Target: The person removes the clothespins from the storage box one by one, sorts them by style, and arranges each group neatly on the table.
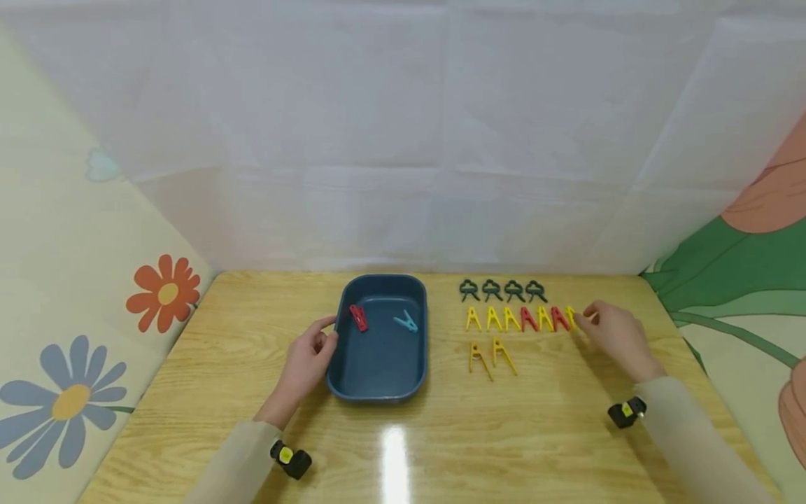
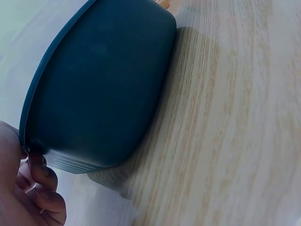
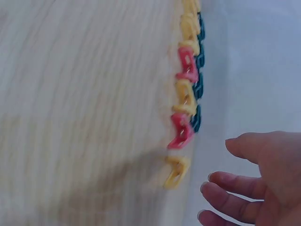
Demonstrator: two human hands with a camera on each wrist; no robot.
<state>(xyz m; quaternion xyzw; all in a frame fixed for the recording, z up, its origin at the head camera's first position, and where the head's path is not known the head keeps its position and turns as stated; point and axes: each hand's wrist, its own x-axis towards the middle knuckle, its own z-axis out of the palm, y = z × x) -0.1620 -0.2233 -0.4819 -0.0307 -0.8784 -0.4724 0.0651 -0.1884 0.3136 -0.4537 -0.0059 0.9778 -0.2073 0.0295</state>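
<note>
A dark blue plastic tray lies on the table, with a red clothespin and a light blue clothespin inside. At its left side my left hand pinches the rim, thumb and curled fingers on either side of it in the left wrist view. My right hand is at the right end of a row of yellow and red clothespins, nearest to the last yellow clothespin. In the right wrist view its fingers are spread apart from that clothespin and hold nothing.
Behind that row stand several dark green clips. Two orange-yellow clothespins stand in front of it. A white sheet hangs along the table's back edge. Flower-printed cloth covers both sides.
</note>
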